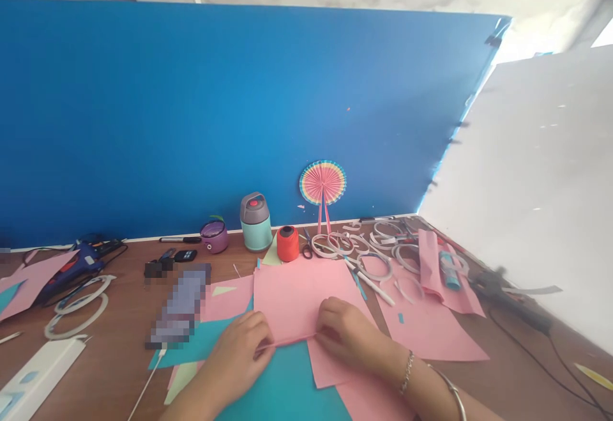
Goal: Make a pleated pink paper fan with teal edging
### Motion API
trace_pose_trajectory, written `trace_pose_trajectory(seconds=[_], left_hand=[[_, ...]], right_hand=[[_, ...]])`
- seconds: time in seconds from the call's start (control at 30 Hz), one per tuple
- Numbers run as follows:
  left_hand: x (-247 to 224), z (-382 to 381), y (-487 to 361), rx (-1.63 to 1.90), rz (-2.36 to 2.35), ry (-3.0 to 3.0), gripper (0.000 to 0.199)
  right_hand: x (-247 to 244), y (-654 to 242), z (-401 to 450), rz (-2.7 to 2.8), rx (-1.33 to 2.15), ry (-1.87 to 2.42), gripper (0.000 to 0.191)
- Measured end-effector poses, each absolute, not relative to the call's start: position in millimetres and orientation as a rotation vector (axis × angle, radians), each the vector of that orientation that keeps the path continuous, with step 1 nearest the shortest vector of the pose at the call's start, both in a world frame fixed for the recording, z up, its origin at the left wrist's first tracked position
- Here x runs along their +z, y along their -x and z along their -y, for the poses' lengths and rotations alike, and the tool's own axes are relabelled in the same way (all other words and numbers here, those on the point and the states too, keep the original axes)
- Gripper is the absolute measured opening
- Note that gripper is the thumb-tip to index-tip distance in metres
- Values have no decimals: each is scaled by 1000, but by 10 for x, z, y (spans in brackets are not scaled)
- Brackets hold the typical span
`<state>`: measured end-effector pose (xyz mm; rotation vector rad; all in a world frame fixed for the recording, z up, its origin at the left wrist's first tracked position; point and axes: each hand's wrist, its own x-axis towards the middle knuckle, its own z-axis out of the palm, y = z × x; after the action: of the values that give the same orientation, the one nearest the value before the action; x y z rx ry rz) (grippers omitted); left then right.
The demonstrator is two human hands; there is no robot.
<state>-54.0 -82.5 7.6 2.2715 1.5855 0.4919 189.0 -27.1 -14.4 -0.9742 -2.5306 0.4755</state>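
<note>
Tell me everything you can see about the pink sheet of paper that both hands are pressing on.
The pink sheet is thin, matte paper, roughly rectangular, lying flat on the wooden table. Its near edge is turned up into a narrow fold. The left hand and right hand pinch that fold from either end. It overlaps a teal sheet and other pink sheets.

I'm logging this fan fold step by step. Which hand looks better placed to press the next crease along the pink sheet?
Probably the right hand: its fingertips sit on the folded near edge of the pink sheet, nearer the middle. The left hand pinches that fold's left end, anchoring it.
</note>
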Motion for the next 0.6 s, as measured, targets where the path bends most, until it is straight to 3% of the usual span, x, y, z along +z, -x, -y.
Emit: trace_pose_trajectory(seconds=[0.27, 0.6], left_hand=[[194, 816, 614, 500, -1544, -2021, 19], [69, 741, 697, 560, -1682, -1957, 19]], right_hand=[[-32, -1954, 258, 2387, 769, 1097, 18], [-134, -1901, 171, 2183, 894, 1237, 23]])
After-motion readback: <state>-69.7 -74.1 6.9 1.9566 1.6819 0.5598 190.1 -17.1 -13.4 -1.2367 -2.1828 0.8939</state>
